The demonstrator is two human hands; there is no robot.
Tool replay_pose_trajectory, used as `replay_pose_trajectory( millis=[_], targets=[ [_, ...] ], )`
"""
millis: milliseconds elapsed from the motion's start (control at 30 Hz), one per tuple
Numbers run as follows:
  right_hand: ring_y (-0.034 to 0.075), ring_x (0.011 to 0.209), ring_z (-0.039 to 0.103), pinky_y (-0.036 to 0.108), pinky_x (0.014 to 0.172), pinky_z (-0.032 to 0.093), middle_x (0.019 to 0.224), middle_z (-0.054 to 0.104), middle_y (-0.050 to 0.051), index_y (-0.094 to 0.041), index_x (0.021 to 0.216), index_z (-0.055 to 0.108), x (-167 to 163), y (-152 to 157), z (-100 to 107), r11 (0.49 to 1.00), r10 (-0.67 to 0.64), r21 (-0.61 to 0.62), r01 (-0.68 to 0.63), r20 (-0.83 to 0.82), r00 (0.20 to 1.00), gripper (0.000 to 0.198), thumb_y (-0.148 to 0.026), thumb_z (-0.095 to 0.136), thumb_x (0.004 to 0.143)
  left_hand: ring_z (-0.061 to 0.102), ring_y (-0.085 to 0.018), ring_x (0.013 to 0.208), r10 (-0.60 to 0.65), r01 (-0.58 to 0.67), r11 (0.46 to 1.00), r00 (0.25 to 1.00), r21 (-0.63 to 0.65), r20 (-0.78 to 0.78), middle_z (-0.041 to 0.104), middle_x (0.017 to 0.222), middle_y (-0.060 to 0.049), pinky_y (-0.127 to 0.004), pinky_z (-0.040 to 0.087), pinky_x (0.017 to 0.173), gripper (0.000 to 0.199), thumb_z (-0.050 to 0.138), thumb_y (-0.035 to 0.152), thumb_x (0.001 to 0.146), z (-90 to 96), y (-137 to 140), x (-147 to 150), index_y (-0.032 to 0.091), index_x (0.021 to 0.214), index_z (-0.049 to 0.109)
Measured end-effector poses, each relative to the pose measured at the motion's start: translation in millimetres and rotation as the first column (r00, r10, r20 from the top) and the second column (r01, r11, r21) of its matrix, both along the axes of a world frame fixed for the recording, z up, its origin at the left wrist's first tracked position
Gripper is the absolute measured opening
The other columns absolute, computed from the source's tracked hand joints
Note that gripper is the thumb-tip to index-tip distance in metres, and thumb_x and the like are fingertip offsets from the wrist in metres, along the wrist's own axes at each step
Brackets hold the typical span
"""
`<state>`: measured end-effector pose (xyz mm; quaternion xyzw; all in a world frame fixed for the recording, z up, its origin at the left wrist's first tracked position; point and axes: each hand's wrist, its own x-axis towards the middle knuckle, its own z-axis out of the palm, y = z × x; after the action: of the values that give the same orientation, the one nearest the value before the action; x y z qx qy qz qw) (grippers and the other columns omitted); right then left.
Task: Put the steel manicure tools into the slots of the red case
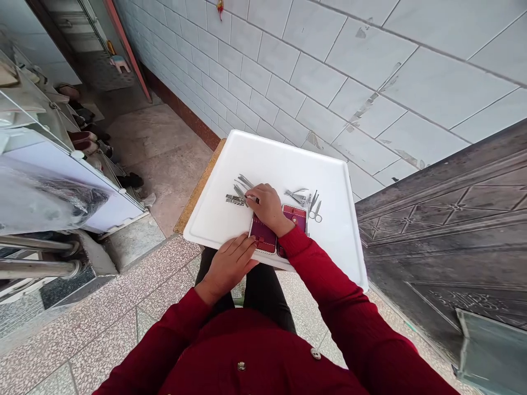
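An unfolded purple and red manicure case (264, 237) lies near the front edge of a white tray-like tabletop (329, 236). My left hand (230, 264) rests at the case's near left corner, its fingers stretched out and touching the edge. Across the case reaches my right hand (269, 207), fingers bent and drawn together over several metal nail tools (235, 198) on the left. What its fingertips pinch is hidden. To the right of the case lie nail clippers (297, 197) and small scissors (315, 214), with other slim metal tools beside them.
A tiled wall (280, 71) rises behind the table. Dark carved panelling (444, 219) stands on the right. At left are a shoe rack (84, 140) and a white cabinet partly under plastic (49, 192). Speckled floor tiles (111, 323) lie below.
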<state>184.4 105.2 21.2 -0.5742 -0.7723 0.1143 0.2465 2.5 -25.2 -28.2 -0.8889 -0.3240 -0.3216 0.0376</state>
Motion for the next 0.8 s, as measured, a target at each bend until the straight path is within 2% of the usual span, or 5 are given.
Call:
replay_pose_trajectory(
  millis=[233,500,667,800],
  targets=[
    [0.026,0.103,0.06,0.037,0.091,0.039,0.102,0.074,0.009,-0.018,0.095,0.077,-1.5,-2.1,5.1,1.0,-0.027,0.003,0.027,0.053,0.998,0.014,-0.018,0.063,0.095,0.064,-0.028,0.133,-0.002,0.002,1.0,1.0,0.005,0.008,0.073,0.134,-0.014,-0.042,0.052,0.108,0.033,0.055,0.031,0.106,1.5,0.6,-0.3,0.012,0.13,0.066],
    [0.024,0.099,0.059,0.038,0.093,0.035,0.096,0.075,0.008,-0.019,0.089,0.077,-6.8,-0.2,11.6,0.999,0.028,0.02,-0.032,0.149,0.988,0.02,-0.02,0.061,0.1,0.061,-0.028,0.136,-0.016,0.016,0.999,1.0,-0.037,0.006,0.072,0.136,-0.015,-0.044,0.052,0.11,0.035,0.056,0.029,0.105,0.7,0.5,-0.6,0.014,0.136,0.064],
    [0.024,0.097,0.059,0.038,0.094,0.035,0.095,0.076,0.01,-0.018,0.086,0.077,-11.9,1.3,16.4,0.999,0.02,0.019,-0.026,0.268,0.963,0.024,-0.017,0.057,0.1,0.06,-0.028,0.138,-0.023,0.023,0.998,1.0,-0.055,-0.001,0.071,0.137,-0.014,-0.044,0.051,0.112,0.036,0.056,0.029,0.105,1.7,-0.2,-1.3,0.015,0.137,0.064],
    [0.024,0.097,0.063,0.039,0.098,0.035,0.096,0.077,0.012,-0.016,0.09,0.078,-18.7,3.4,24.2,0.999,0.041,-0.009,-0.041,0.414,0.909,0.026,-0.016,0.054,0.1,0.061,-0.028,0.137,-0.015,0.015,1.0,1.0,-0.022,-0.002,0.071,0.136,-0.014,-0.043,0.051,0.111,0.034,0.055,0.03,0.106,2.7,0.3,-1.1,0.012,0.132,0.066]
  ],
)
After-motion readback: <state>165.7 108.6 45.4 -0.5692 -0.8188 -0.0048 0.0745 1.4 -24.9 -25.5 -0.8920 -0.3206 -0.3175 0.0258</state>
